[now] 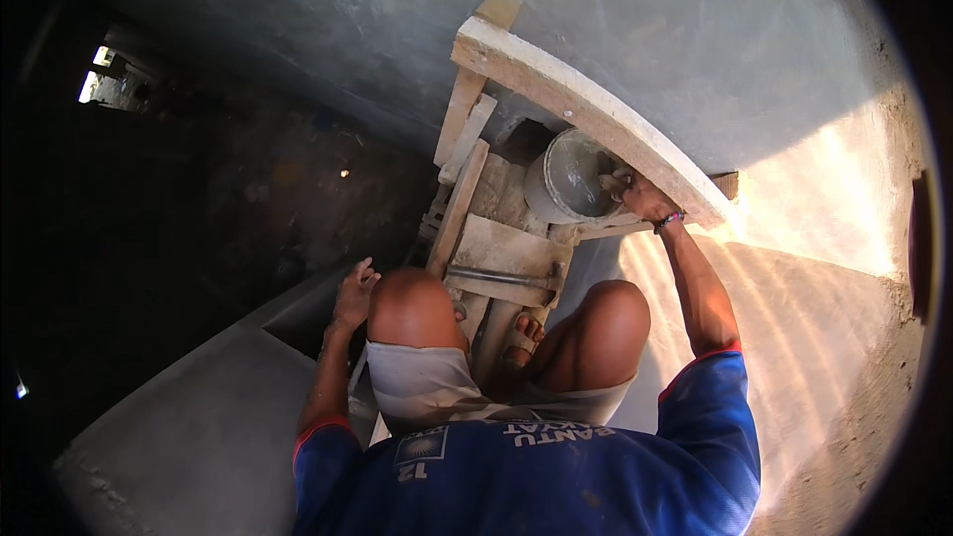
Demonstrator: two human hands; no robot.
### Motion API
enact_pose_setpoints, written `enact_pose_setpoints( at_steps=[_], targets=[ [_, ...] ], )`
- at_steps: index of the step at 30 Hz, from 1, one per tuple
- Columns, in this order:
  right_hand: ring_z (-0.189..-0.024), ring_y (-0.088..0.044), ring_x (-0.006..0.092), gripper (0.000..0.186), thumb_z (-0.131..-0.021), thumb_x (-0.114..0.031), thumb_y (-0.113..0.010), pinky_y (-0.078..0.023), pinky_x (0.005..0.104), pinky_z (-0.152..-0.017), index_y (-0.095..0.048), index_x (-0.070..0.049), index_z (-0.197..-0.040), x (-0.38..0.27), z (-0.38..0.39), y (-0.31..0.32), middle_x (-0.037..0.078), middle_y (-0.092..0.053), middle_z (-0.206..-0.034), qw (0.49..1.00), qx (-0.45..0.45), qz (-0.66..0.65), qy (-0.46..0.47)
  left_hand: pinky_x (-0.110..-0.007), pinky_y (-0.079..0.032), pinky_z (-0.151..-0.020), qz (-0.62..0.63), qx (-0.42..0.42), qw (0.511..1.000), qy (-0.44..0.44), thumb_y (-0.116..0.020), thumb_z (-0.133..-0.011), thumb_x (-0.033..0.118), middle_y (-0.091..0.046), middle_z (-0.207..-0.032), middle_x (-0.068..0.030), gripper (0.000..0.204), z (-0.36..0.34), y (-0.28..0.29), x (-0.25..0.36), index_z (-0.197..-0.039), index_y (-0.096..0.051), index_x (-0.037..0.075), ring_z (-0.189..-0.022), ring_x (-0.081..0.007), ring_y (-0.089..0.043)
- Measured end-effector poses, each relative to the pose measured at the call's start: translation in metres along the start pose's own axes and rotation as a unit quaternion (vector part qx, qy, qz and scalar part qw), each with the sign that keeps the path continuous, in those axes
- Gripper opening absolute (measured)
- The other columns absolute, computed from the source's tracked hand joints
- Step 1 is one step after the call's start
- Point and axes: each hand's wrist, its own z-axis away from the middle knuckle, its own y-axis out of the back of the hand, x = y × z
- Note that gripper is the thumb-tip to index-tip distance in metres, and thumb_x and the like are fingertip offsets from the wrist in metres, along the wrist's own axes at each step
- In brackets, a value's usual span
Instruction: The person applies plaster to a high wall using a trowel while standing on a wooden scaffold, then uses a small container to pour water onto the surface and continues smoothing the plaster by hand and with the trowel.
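Note:
My right hand (640, 197) reaches to the right side of a grey, plaster-smeared bucket (544, 187), its fingers curled at the inner rim round something I cannot make out. A pale, curved wooden beam (586, 119) runs just above that hand and the bucket. The bucket stands on rough wooden boards (496, 243), below which a long dark bar (499, 282) lies across in front of my knees. My left hand (354, 293) is raised beside my left knee, its fingers loosely bent and apart, with nothing visible in it.
A grey plastered wall (695, 50) rises beyond the beam and continues, sunlit, down the right. On the left is a deep dark drop with a small bright opening (99, 74) far off. A grey concrete ledge (199, 417) lies at the lower left. My bare feet rest on the boards.

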Motion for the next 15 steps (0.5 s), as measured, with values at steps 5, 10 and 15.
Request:
enact_pose_setpoints(
  at_steps=[5,10,15],
  targets=[
    [-0.084,-0.064,0.0146,0.027,-0.081,0.003,-0.059,-0.052,0.0279,-0.075,-0.059,0.004,-0.108,-0.022,0.020,0.010,0.007,-0.067,-0.093,0.977,0.010,-0.212,-0.022,-0.035,-0.047,-0.092,0.012,-0.023,0.998,-0.061,-0.060,-0.092,0.022,-0.063,-0.116,-0.0221,0.048,-0.033,0.009,0.046,-0.133,-0.048,0.001,-0.107,-0.0285,-0.062],
    [-0.079,-0.065,0.0335,0.042,-0.073,-0.007,-0.063,-0.052,0.0393,-0.076,-0.059,-0.004,-0.114,-0.021,0.045,0.022,0.022,-0.065,-0.088,0.972,-0.016,0.203,0.121,-0.035,-0.045,-0.095,-0.016,-0.028,0.994,-0.104,-0.059,-0.093,0.020,-0.058,-0.123,-0.0240,0.049,-0.026,0.025,0.103,-0.136,-0.045,0.001,-0.112,-0.0270,-0.059],
    [-0.076,-0.064,0.0372,0.020,-0.071,-0.013,-0.063,-0.052,0.0433,-0.070,-0.065,0.002,-0.085,-0.034,0.042,0.042,0.022,-0.065,-0.080,0.983,0.062,0.101,0.140,-0.034,-0.045,-0.096,-0.012,-0.032,0.994,-0.103,-0.059,-0.093,0.020,-0.058,-0.124,-0.0235,0.049,-0.017,0.031,0.114,-0.136,-0.045,0.001,-0.113,-0.0268,-0.058]
  ],
)
